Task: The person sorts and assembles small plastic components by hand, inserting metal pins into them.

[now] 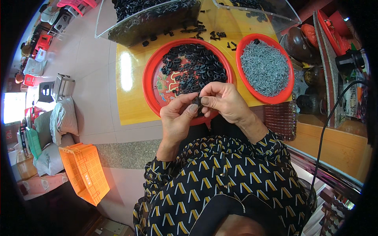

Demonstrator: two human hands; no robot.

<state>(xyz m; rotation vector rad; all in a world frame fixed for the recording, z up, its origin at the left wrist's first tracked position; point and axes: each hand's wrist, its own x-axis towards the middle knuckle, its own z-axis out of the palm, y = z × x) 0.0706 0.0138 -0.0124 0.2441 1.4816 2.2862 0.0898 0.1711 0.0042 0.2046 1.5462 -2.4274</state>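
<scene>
Over the near rim of a round red tray (148, 84), my two hands meet fingertip to fingertip. A small black plastic part (197, 101) is pinched between the thumb and fingers of my left hand (179, 114). My right hand (225, 103) is closed at the same part, its thumb and forefinger together; whether a small piece sits between them is hidden. Many loose black plastic parts (193, 65) lie in the tray, with its printed bottom showing between them. To the right, a red plate (241, 69) is heaped with silvery screws (265, 67).
Clear bins (153, 27) of black parts stand at the table's far side. Loose black pieces (216, 35) are scattered on the yellow tabletop (132, 102). An orange basket (84, 173) stands on the floor at left. A black cable (323, 129) hangs at right, near dark jars (301, 45).
</scene>
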